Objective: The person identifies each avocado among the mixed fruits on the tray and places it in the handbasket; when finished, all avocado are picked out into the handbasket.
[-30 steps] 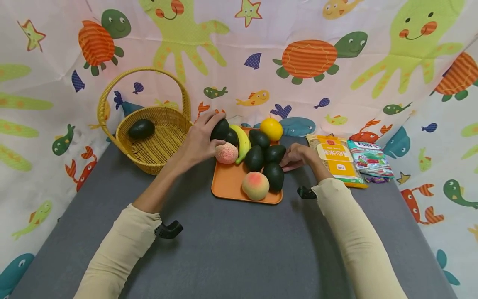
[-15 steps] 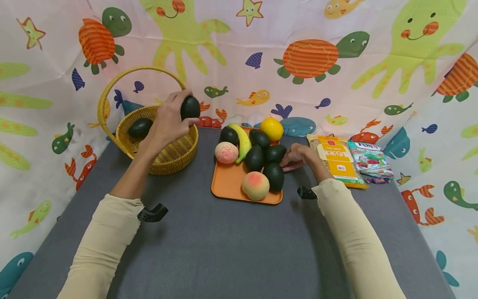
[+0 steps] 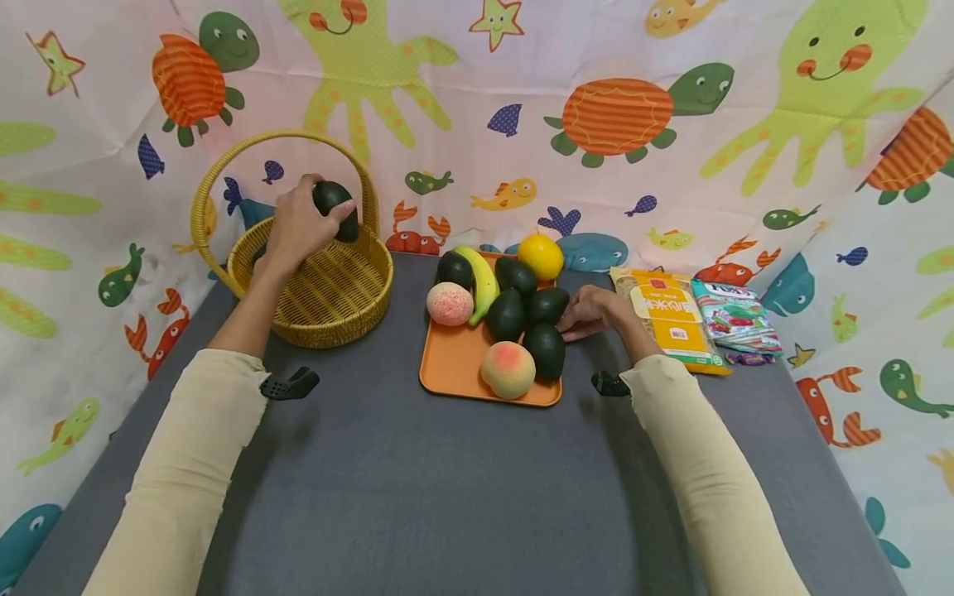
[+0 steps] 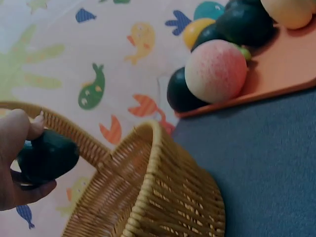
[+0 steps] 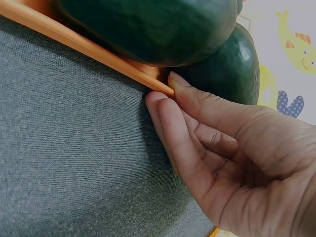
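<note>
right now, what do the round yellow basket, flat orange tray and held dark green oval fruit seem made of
Round yellow woven basket: wicker or plastic cane, lightly glossy; strands visibly interlace. Flat orange tray: likely plastic, smooth; thin, even rim. Dark green oval fruit: perhaps plastic, soft sheen; real skin remains possible.

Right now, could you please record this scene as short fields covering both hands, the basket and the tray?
left hand: holds a dark green fruit, raised at the basket
right hand: fingers pinch the tray rim
basket: yellow wicker, upright
tray: orange, holding five dark green fruits, a banana, two peaches and a yellow fruit
packets: right of the tray
</note>
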Tool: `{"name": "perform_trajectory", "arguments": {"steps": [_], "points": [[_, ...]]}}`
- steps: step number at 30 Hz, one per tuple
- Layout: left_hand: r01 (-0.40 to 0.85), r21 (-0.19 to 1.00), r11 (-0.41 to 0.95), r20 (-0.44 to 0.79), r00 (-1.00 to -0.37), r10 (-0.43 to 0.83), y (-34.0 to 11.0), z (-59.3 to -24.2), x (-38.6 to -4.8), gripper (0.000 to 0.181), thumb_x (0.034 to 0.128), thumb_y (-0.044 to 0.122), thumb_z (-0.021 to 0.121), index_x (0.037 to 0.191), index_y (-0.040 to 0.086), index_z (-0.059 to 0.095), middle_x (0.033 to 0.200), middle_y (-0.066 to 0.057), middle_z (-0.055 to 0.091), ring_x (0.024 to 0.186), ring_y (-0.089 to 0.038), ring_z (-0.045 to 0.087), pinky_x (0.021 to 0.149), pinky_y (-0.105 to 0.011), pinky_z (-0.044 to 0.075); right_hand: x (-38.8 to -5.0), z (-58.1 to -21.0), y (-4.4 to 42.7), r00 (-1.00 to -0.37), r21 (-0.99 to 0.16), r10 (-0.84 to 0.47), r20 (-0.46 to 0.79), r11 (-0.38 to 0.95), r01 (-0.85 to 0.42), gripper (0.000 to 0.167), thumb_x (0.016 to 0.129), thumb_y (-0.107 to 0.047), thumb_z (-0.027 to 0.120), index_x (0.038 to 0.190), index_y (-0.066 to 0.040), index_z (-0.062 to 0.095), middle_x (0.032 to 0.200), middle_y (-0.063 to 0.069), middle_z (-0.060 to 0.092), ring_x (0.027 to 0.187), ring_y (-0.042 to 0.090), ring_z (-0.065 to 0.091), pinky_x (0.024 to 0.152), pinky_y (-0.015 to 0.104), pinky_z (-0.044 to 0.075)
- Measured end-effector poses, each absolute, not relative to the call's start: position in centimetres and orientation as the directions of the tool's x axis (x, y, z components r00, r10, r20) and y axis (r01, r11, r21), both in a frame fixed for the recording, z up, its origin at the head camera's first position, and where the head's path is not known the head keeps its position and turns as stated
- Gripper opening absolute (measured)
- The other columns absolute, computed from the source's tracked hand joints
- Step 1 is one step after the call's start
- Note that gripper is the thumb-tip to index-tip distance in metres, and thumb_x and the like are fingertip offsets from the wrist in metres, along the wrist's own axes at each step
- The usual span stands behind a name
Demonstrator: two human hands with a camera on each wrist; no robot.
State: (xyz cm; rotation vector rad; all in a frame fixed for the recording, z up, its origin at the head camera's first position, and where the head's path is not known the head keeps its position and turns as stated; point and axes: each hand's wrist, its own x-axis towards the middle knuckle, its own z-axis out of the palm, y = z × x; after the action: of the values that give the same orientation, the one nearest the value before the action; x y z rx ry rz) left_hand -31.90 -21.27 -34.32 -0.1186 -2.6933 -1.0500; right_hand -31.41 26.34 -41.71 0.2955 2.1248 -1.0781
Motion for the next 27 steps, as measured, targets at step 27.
{"name": "perform_trajectory", "arguments": {"steps": [27], "points": [[-0.093, 0.604, 0.791, 0.036, -0.989, -0.144, -23.0, -39.9, -35.9, 0.071, 0.1034, 0.045, 0.058, 0.138, -0.016, 0.046, 0.146, -0.044, 0.035, 0.131, -0.059, 0.041, 0.107, -0.066, 0.040, -31.6, -42.0, 26.4, -0.721, -0.609, -0.107, -0.684, 0.627, 0.485, 0.011, 0.090, 0.001, 0.078, 0.093, 0.000, 0.067, 0.085, 0.006, 0.073, 0.075, 0.016, 0.076, 0.079, 0.029, 0.064]]}}
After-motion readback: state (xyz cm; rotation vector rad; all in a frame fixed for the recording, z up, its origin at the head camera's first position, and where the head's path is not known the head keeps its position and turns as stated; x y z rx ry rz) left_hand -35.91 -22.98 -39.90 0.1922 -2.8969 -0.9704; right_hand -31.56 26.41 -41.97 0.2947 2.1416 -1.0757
